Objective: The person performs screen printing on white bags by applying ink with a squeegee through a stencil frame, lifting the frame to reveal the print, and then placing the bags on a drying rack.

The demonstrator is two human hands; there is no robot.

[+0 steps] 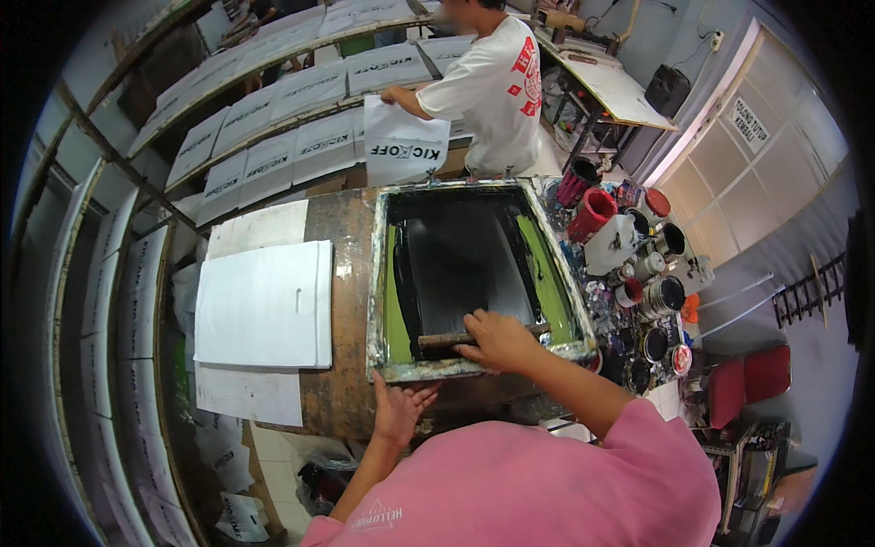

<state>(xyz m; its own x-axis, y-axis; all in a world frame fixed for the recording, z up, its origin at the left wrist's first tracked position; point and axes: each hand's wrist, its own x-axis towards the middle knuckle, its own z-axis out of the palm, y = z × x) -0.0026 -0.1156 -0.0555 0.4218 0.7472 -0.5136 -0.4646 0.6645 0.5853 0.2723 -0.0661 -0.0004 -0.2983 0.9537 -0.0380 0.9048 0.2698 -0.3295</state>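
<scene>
- A pale, paint-crusted rectangular screen frame (375, 283) is lying on a worn brown wooden table (351, 228) in front of the person; its mesh is showing black ink (469, 264) down the middle and lime-green margins (395, 301) along both sides.
- A long brown wooden squeegee bar (441, 341) is resting across the mesh by the frame's near edge, its right end sitting slightly farther away than its left.
- The right hand (497, 342) is clamping onto this bar, gripping right of its middle.
- The left hand (401, 410) is opening palm-up, fingers apart, the thumb meeting the frame's near left corner.
- Leftward, a strip of tabletop is separating the frame from a flat stack of white sheets (260, 305).
- Rightward, ink-stained round tins (663, 296) are crowding close, leaving little room beside the frame.
- Beyond the far edge, a co-worker in a white shirt (497, 100) is standing near, holding a white printed sheet (401, 169).
</scene>
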